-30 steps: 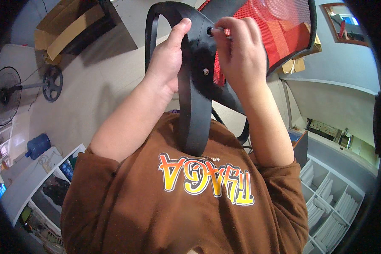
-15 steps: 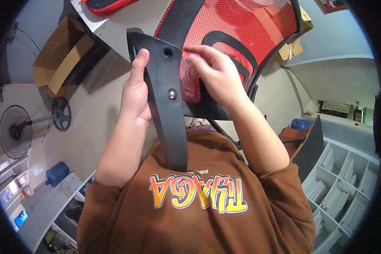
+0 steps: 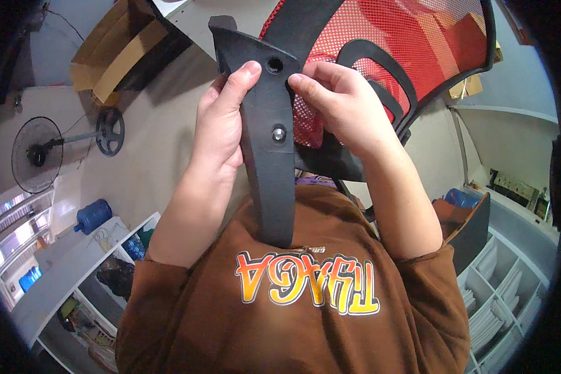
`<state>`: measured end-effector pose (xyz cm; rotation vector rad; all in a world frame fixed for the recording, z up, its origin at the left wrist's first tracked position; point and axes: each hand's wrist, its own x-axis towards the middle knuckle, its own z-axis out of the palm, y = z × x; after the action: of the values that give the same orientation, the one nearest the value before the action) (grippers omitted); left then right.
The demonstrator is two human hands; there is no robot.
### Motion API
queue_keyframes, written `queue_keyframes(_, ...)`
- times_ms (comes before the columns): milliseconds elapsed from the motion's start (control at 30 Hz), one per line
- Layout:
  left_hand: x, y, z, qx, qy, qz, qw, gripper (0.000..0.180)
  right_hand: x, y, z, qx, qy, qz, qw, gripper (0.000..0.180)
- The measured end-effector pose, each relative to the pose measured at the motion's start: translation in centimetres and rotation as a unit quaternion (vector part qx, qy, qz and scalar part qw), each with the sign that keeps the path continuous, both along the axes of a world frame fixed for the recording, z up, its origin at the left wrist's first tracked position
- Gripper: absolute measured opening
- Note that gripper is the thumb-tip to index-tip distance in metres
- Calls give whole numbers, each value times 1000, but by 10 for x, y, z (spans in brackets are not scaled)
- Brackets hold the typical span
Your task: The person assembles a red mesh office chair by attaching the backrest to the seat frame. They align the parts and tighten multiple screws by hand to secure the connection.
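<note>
A long, curved black plastic chair part (image 3: 269,181) stands upright before me, its lower end against my brown shirt. It has an open round hole near the top and a silver bolt (image 3: 278,134) sunk into a recess lower down. My left hand (image 3: 221,121) is closed round its left edge, thumb on the face below the hole. My right hand (image 3: 346,106) is closed in a pinch at the upper right edge, thumb tip against it; the other fingertips are partly hidden. Just behind leans a chair backrest (image 3: 411,43) with red mesh and a black frame.
An open cardboard box (image 3: 115,53) is at the far left, with a fan (image 3: 37,153) nearer. A blue water jug (image 3: 93,215) sits by grey shelving at left. White pigeonhole shelves (image 3: 495,290) holding papers stand at right, beside a dark panel (image 3: 474,234).
The view has shifted, so most things sit further right. My left thumb has moved further onto the part's face, and my right thumb has come up to its edge.
</note>
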<state>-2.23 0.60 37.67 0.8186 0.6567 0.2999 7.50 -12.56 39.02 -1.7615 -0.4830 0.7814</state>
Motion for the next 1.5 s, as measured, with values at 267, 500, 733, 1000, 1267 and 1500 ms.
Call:
queue_keyframes(267,-2,0,0,-15,-7,-45,999,38,1,-4,1,6,17,16,1000,35)
queue_keyframes(500,7,7,-5,-1,-25,-102,994,36,5,-6,5,43,104,-18,993,28)
queue_keyframes(733,15,13,1,8,-9,-138,990,40,10,-6,0,51,110,-5,993,25)
queue_keyframes(1000,27,9,2,41,21,-107,993,42,18,-3,-7,-6,20,-25,999,39)
queue_keyframes(1267,28,31,-15,-4,-18,-146,989,37,22,1,13,-19,31,14,999,32)
queue_keyframes(1500,29,30,-17,-3,-27,-120,992,37,16,9,2,-23,-70,-28,997,39)
